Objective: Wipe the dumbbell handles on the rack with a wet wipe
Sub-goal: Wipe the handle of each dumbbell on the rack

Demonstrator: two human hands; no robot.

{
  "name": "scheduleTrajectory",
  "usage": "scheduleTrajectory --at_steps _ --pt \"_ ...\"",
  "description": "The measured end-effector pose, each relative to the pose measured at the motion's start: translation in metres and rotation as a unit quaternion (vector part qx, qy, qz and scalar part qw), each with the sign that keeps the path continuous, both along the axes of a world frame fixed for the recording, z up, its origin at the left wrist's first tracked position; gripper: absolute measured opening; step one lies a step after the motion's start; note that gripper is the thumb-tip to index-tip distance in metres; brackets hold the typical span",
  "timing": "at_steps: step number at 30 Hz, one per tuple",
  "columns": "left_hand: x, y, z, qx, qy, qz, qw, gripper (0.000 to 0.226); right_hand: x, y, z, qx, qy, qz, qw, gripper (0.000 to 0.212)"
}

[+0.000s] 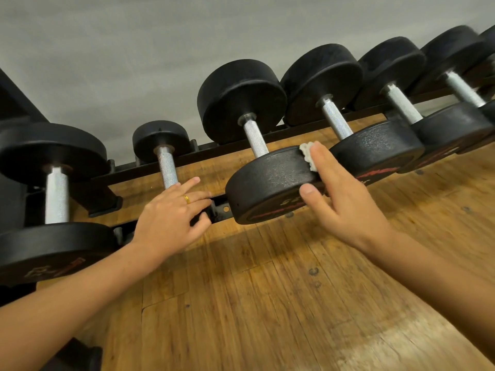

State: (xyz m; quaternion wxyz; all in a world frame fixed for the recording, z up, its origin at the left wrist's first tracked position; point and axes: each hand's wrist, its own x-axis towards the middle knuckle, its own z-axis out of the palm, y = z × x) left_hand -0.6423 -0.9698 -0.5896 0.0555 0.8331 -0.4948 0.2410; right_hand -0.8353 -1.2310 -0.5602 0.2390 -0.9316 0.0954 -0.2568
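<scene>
I see the rack [128, 170] and the big dumbbell [267, 183]. My right hand [340, 202] lies flat on its near end, fingers straight, pressing the wipe [308, 155] there. My left hand [171, 220] rests open on the small dumbbell [160, 137]

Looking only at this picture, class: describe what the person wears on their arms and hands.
Both forearms are bare: no sleeves, gloves or watch in view. The left hand wears a gold ring; the right hand shows none.
</scene>
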Motion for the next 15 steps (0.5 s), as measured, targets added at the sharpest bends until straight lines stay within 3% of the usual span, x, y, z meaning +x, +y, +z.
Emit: scheduleTrajectory --at_steps 5,10,15 --pt "0.002 0.0 -0.003 0.002 0.006 0.005 1.0 0.044 -0.001 0.028 -0.004 -0.092 0.011 0.002 0.996 0.075" --pt "0.002 0.001 -0.004 0.009 0.016 0.011 1.0 0.044 0.019 0.02 0.021 -0.084 0.053 0.003 0.995 0.08" --pt "0.001 0.0 -0.003 0.015 0.011 0.012 1.0 0.045 -0.004 0.031 -0.003 -0.133 0.035 -0.002 0.991 0.078"
